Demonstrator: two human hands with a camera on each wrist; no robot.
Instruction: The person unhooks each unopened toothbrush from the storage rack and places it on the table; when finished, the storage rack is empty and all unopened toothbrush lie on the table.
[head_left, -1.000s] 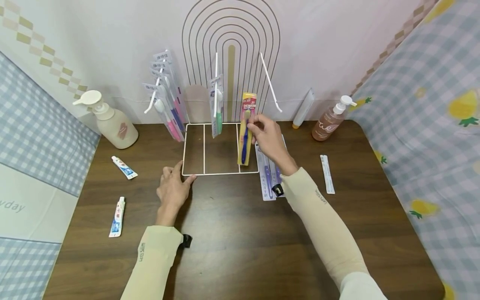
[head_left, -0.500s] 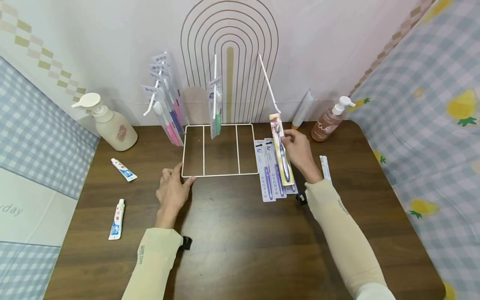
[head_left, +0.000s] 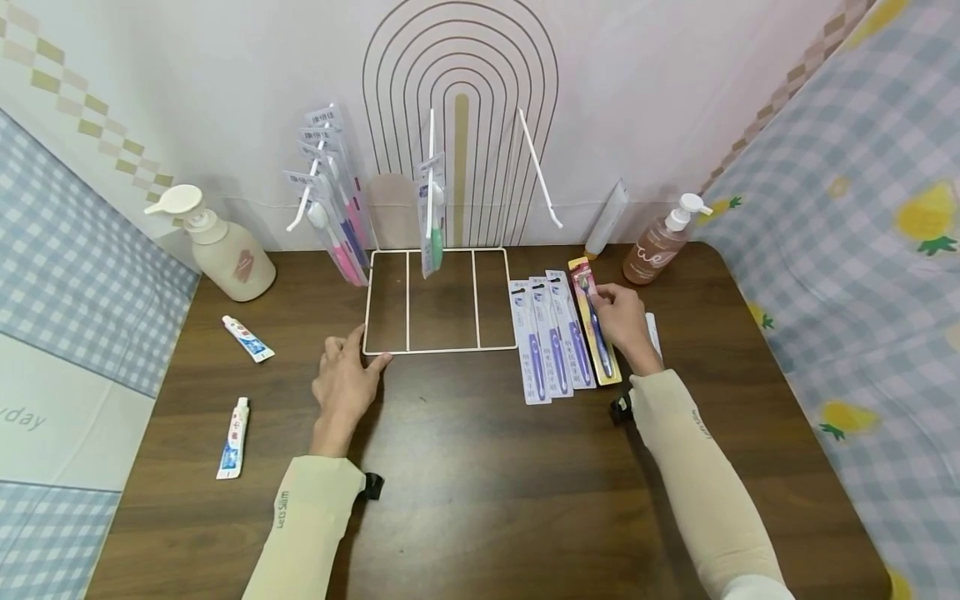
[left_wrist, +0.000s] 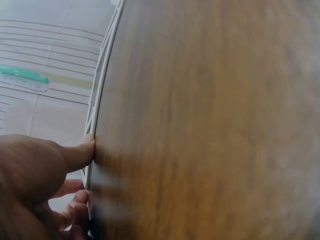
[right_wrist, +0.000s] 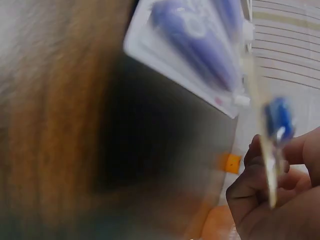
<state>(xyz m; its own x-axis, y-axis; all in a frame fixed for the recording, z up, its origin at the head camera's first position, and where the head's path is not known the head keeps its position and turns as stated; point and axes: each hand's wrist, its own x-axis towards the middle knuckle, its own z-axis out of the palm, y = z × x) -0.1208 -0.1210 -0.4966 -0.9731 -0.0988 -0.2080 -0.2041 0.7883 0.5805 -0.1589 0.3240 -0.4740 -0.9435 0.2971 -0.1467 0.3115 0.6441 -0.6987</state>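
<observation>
My right hand [head_left: 622,321] pinches a packaged toothbrush [head_left: 596,325] on a red-and-yellow card by its right edge. It is at the right of several purple toothbrush packs [head_left: 555,358] lying side by side on the table. In the right wrist view the card [right_wrist: 270,170] is seen edge-on between thumb and fingers, somewhat blurred. My left hand [head_left: 347,379] holds the front left corner of a white wire rack [head_left: 442,352], thumb on the front bar and fingers at the left side. Packs with pink and purple toothbrushes [head_left: 337,225] hang on the rack's left hook, and a green one [head_left: 435,242] on the middle hook.
A cream pump bottle [head_left: 232,258] stands at the left, a pinkish-brown one [head_left: 652,250] at the right. Beside the latter a pale tube [head_left: 606,221] leans on the wall. Two small toothpaste tubes [head_left: 247,337] lie at left. My right hand partly covers a narrow white packet [head_left: 652,333].
My right hand has carried the yellow-carded toothbrush from over the rack, rightward and down, to beside the purple packs. The left hand has stayed at the rack's corner.
</observation>
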